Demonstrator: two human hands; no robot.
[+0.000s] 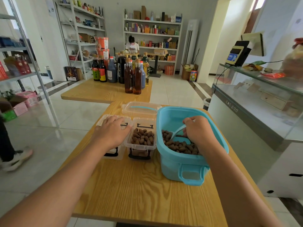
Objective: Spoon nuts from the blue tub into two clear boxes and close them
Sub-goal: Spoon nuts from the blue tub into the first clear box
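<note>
Your right hand (199, 130) is down inside the blue tub (188, 163), fingers curled round the handle of a pale spoon (177, 130) whose bowl is dug into the nuts (179, 145) on the tub floor. Your left hand (113, 131) lies flat, fingers straight, pressing on top of the left clear box (114, 154), which sits just beside the right clear box (141, 141). That right box is open and already heaped with nuts close to its rim; its lid (139, 108) rests behind it on the desk (139, 194).

The risks from here:

1. The right box looks nearly full, so 1 more loaded spoon may spill nuts over the rim onto the desk, and a heap that stands too high could stop the lid seating.
2. The tub wall is tall, so a full spoon lifted over it may tip and shed nuts between tub and box.
3. I cannot tell whether the left box is latched, since your hand hides its top; if it is only resting shut, it may pop open when moved.
</note>
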